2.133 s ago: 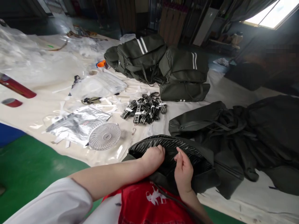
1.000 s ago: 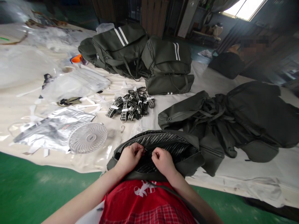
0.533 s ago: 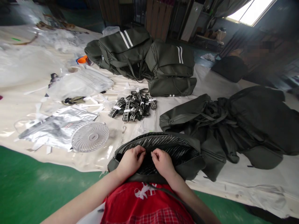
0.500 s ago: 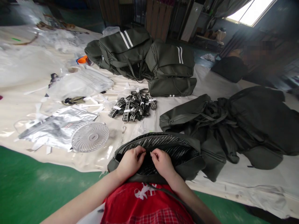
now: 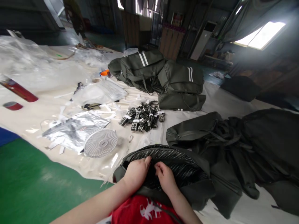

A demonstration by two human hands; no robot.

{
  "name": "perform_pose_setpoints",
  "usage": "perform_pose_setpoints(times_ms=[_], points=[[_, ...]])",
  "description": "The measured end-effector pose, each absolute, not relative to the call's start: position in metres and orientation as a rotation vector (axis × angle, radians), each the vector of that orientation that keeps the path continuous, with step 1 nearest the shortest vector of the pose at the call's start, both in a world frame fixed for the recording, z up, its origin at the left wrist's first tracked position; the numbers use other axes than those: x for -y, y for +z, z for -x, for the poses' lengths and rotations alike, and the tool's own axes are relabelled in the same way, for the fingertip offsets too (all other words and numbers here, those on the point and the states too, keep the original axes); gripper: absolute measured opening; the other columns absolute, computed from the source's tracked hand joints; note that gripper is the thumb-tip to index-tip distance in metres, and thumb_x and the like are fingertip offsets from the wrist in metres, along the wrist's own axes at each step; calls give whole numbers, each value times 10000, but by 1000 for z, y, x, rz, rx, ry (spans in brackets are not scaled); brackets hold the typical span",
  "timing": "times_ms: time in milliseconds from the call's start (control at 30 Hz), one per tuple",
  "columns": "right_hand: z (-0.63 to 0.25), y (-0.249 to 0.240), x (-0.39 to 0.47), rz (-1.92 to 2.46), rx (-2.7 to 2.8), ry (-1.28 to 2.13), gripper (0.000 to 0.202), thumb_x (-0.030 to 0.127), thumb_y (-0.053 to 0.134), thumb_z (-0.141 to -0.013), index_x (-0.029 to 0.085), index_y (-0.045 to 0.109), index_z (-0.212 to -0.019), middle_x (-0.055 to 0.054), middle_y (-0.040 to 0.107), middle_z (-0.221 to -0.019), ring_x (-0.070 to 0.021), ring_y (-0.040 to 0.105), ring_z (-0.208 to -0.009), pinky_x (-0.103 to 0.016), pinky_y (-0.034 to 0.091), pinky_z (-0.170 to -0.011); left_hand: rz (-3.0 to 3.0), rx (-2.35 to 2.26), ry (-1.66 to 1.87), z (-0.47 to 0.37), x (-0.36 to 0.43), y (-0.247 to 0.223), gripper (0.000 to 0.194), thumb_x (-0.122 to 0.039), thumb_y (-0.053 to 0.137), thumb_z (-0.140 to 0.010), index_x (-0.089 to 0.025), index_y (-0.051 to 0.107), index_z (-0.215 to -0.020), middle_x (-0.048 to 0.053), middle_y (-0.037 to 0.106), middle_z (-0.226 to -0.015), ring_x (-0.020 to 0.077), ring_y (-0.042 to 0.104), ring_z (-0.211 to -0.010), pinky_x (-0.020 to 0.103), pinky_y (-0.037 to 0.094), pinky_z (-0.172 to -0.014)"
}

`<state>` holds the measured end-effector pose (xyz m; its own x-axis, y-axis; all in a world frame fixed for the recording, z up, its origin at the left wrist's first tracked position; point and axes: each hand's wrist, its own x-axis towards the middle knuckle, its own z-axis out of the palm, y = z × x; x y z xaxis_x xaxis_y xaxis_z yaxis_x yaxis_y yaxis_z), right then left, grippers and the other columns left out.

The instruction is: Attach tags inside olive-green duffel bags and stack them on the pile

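A dark olive bag (image 5: 201,193) lies in front of me with its mouth spread, showing a black lining (image 5: 187,155) with white dashes. My left hand (image 5: 136,171) is closed at the left part of the opening, thumb and fingers pinched together. Just to its right, my right hand (image 5: 165,177) also makes a pinch, reaching in over the near edge. Both sets of fingertips are close together against dark cloth inside the bag. What they hold there cannot be made out.
Several printed straps (image 5: 142,116) lie bundled beyond the bag. To the left are a white fan (image 5: 101,143) and a silver sheet (image 5: 72,130). Striped bags (image 5: 182,79) stand at the back; more dark bags (image 5: 268,146) lie right. A red cylinder (image 5: 22,90) is far left.
The view has swung left and up, bringing the red cylinder into sight. My hands stay pinched inside the bag's opening, the right fingers slightly lower relative to the left.
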<state>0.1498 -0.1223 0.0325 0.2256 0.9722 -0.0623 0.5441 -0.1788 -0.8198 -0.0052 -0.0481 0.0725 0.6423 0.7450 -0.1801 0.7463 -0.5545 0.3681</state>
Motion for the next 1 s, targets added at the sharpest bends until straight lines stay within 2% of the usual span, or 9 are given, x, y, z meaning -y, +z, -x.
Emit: perform_pose_setpoints(times_ms=[167,300,500,633,733,800,867,933,1000], points=[[-153,21,123,1775,1399,770,308,397,439,-940,208,661,-841,-15,644,-641,-180,613,-596,-263,468,-590,-2558,-1088,-31,3,48,78,201,-119,399,-932,-147,592,-982,106,685,-884,286,680,-774,404,553,-670],[-157,18,124,1744,1412,649,306,432,479,-928,214,692,-947,-81,719,-871,-218,685,-785,-299,549,-720,-2649,-1077,-7,4,50,74,160,-118,434,-921,-145,581,-978,97,679,-863,277,668,-733,396,554,-631],[-161,25,122,1556,1550,438,315,392,532,-909,245,687,-1140,-128,676,-1154,-257,672,-1016,-340,583,-823,-2757,-961,366,10,56,67,123,-178,446,-945,-153,566,-936,61,665,-797,213,637,-652,319,501,-575],[-160,22,120,1444,1586,646,312,424,486,-935,255,724,-1044,-100,720,-1073,-237,691,-978,-304,576,-838,-2649,-860,690,14,58,73,223,-253,392,-986,-175,556,-857,23,645,-704,162,597,-575,288,467,-549],[-160,18,121,1506,1476,749,385,519,472,-927,248,745,-947,-84,749,-902,-227,711,-844,-284,579,-780,-2550,-953,885,31,39,82,181,-299,431,-975,-191,571,-1010,54,681,-846,177,646,-748,286,512,-682],[-161,17,122,1542,1419,751,402,557,494,-907,248,751,-905,-65,740,-784,-218,711,-774,-272,577,-752,-2458,-1311,1005,56,11,86,353,-335,517,-936,-183,489,-1253,133,644,-1147,251,608,-1074,366,489,-926],[-160,18,122,1547,1400,738,402,574,513,-891,253,755,-872,-50,727,-725,-211,710,-747,-260,575,-737,-2253,-1868,940,90,-24,85,625,-351,656,-838,-148,393,-1366,200,508,-1355,335,438,-1305,473,349,-1097],[-158,20,122,1553,1375,722,409,586,514,-886,257,756,-866,-47,726,-726,-207,708,-744,-256,572,-727,-2032,-2235,614,127,-58,80,900,-348,830,-629,-54,389,-1357,284,423,-1401,429,360,-1340,539,290,-1116],[-154,22,122,1562,1339,708,424,600,505,-885,257,755,-864,-48,725,-727,-206,703,-737,-258,567,-727,-1919,-2221,297,158,-84,73,854,-318,848,-573,-28,461,-1276,290,518,-1285,443,485,-1219,538,391,-1023]])
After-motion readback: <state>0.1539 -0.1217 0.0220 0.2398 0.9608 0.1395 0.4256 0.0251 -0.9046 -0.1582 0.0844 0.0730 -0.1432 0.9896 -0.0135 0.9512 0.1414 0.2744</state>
